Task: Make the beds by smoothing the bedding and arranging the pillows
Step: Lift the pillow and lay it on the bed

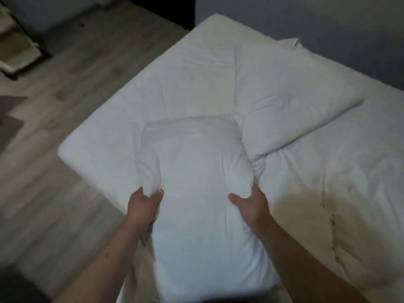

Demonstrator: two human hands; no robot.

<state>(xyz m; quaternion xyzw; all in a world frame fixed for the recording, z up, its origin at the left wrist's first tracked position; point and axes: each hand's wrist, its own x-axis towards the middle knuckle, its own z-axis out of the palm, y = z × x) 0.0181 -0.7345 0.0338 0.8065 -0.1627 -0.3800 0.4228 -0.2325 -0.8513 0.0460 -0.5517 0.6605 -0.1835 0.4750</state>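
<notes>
A white pillow (196, 182) lies lengthwise in front of me over the bed, its far end near the bed's middle. My left hand (143, 206) grips its left edge, the fabric bunched between thumb and fingers. My right hand (251, 204) grips the right edge the same way. A second white pillow (288, 95) lies tilted on the bed to the right, its near corner touching the held pillow. The white bedding (175, 73) covers the mattress with soft creases. A yellowish patch (306, 215) shows on the cover to the right.
Wooden floor (54, 138) runs along the left of the bed. A dark frame with pale cloth (17, 40) stands at the far left. A grey wall (306, 14) borders the bed's far side. A dark grey mat (11, 119) lies at the left edge.
</notes>
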